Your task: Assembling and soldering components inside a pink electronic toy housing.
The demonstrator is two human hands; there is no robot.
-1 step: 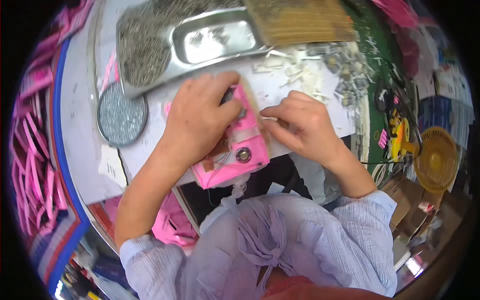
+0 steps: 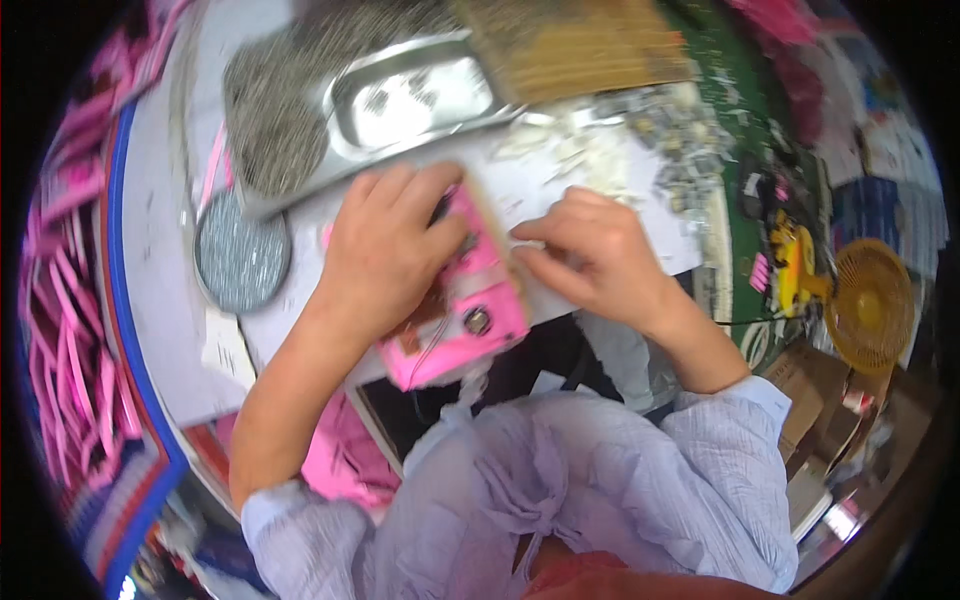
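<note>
A pink plastic casing [image 2: 498, 322] lies tilted at the near edge of the white table, with a round metal-ringed part [image 2: 477, 320] and thin wires [image 2: 434, 350] in its near end. My left hand [image 2: 385, 245] is closed over its left side and far end, the fingers wrapped around a dark part there. To the right, my right hand [image 2: 590, 250] is held in a pinch, thumb and forefinger tips close to the casing's right edge. Whatever those tips hold, if anything, is too small and blurred to make out. Part of the casing's inside is hidden under my left hand.
Beyond the casing stands a metal tray [image 2: 415, 95] heaped with small metal pieces, beside a brown cardboard sheet [image 2: 590, 50]. White plastic bits [image 2: 570, 150] are scattered at the right. A round dish of screws [image 2: 242, 250] sits left; a yellow basket [image 2: 868, 305] lies far right.
The view has shifted slightly, so the tray and casing appear a little farther left. Both hands keep nearly the same pose at the casing.
</note>
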